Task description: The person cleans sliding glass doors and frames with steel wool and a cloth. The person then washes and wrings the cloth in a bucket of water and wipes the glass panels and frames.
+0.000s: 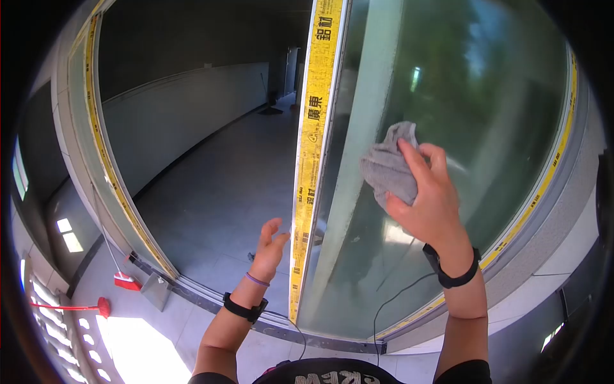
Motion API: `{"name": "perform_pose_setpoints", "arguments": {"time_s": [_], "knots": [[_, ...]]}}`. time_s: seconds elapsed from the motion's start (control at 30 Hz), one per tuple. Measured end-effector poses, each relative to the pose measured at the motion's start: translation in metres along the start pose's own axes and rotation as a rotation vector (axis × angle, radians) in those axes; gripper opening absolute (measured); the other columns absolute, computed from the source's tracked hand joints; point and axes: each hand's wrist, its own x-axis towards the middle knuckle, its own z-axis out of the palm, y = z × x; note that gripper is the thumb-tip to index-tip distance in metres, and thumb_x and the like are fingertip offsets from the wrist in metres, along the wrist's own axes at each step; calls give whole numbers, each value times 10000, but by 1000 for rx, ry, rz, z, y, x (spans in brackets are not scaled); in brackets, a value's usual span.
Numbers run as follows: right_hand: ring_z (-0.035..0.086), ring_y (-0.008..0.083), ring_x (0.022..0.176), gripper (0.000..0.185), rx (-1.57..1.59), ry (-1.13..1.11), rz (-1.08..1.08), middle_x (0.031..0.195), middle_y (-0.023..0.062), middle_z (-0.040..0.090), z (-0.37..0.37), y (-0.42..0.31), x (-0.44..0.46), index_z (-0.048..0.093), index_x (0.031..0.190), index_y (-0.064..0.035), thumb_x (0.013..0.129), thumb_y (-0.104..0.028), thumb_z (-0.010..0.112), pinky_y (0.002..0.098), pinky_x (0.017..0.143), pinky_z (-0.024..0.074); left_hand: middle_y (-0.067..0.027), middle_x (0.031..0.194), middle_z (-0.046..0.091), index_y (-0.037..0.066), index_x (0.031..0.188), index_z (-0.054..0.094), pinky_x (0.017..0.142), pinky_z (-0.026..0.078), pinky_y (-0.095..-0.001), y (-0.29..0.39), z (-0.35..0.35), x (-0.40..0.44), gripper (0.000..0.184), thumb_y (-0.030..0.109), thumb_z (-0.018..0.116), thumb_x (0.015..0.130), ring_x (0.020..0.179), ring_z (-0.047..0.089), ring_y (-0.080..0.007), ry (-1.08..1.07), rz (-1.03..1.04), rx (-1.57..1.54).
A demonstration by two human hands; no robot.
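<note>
A crumpled grey cloth (389,168) is bunched in my right hand (433,201), its fingers pressing it against a glass pane (495,141). Reflections and hazy smears show on that glass. My left hand (270,251) is raised beside the upright door frame post (314,121), which carries yellow printed protective tape. Its fingers are apart and slightly bent, with nothing in them; whether they touch the post I cannot tell. Each wrist wears a black band, and a thin purple band circles the left one.
Left of the post, an opening shows a grey-floored room with a dark broom (271,110) far inside. Outside at left stand a red broom (127,281), a dustpan (153,292) and another red brush (103,308). A thin black cable (377,315) hangs near my right arm.
</note>
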Motion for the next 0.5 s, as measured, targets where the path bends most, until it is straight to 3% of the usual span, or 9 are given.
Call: {"name": "perform_pose_setpoints", "arguments": {"time_s": [0.1, 0.13, 0.23, 0.4, 0.5], "knots": [[562, 302, 910, 627, -253, -30, -46, 1107, 135, 452, 5, -16, 66, 509, 1224, -77, 630, -173, 681, 403, 707, 508, -97, 1279, 477, 3, 1294, 423, 1036, 267, -318, -3, -6, 26, 470, 315, 435, 943, 1175, 444, -215, -182, -167, -130], [557, 298, 908, 628, -360, -95, -46, 1082, 131, 451, 10, -22, 76, 506, 1225, -73, 632, -177, 684, 402, 702, 512, -101, 1261, 492, -9, 1298, 417, 1031, 284, -316, 13, -3, 24, 547, 424, 350, 969, 1183, 432, -202, -342, -207, -181], [546, 273, 866, 684, -400, -129, -116, 1013, 113, 451, 29, -35, 66, 482, 1245, -52, 622, -216, 711, 369, 666, 526, -96, 1220, 516, 2, 1291, 424, 1013, 307, -304, -20, 9, 42, 565, 459, 318, 975, 1165, 433, -186, -478, -250, -307], [521, 208, 805, 795, -375, -284, -61, 975, 86, 452, 108, -57, -9, 439, 1263, 15, 599, -294, 750, 280, 566, 519, -79, 1181, 481, 56, 1248, 417, 987, 315, -285, -36, 10, 41, 540, 497, 267, 975, 1125, 414, -149, -494, -118, -225], [534, 241, 836, 806, -339, -349, 10, 1008, 118, 454, 146, -57, -68, 419, 1255, 57, 593, -274, 738, 306, 602, 518, -78, 1137, 485, 55, 1199, 431, 972, 322, -286, -43, 14, 44, 524, 499, 268, 974, 1084, 419, -149, -494, -55, -246]]}}
